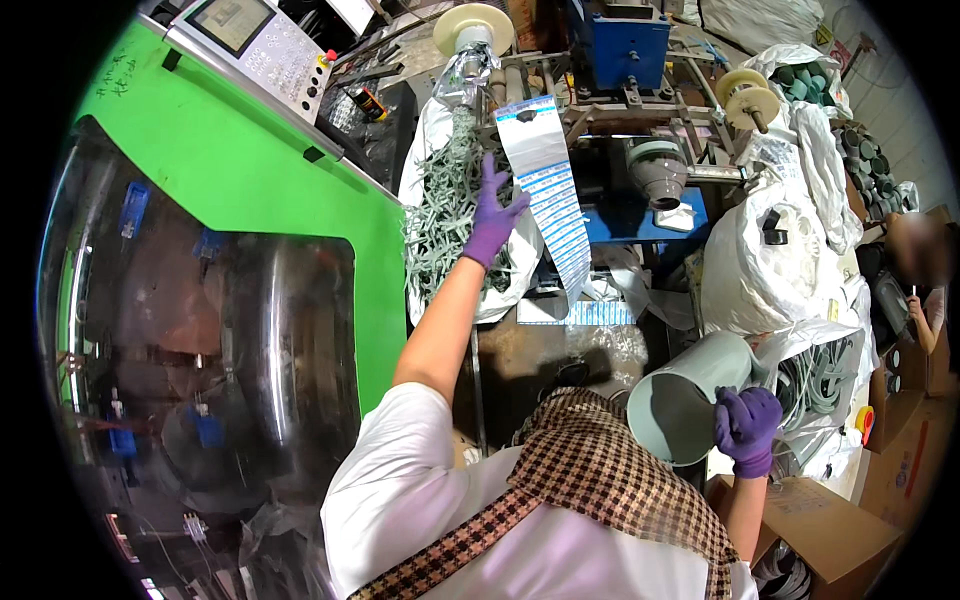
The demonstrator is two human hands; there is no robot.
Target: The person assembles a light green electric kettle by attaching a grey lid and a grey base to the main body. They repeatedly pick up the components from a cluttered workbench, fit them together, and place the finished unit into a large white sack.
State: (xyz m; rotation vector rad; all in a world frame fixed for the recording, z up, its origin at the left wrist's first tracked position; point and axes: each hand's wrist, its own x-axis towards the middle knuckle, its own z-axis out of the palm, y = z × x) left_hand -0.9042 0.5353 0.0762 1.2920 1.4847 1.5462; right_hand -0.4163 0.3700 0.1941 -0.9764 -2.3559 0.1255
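My left hand (492, 218), in a purple glove, reaches forward with its fingers spread. It is over a white sack (523, 250) heaped with thin grey-green plastic scraps (445, 215). Right beside its fingertips hangs a long strip of blue-and-white printed labels (553, 195); whether they touch cannot be made out. My right hand (748, 428), also gloved in purple, is closed at the side of a grey-green plastic cylinder (710, 375). The cylinder lies tilted by my right hip, its wide dark mouth turned toward me. My right fingertips are partly hidden.
A green machine (300, 230) with a clear cover (200, 380) and control panel (255, 55) fills the left. Ahead stands a metal frame with a blue block (628, 50) and a grey fitting (657, 170). White sacks (765, 265) and a cardboard box (830, 525) line the right; another person (925, 300) is beyond.
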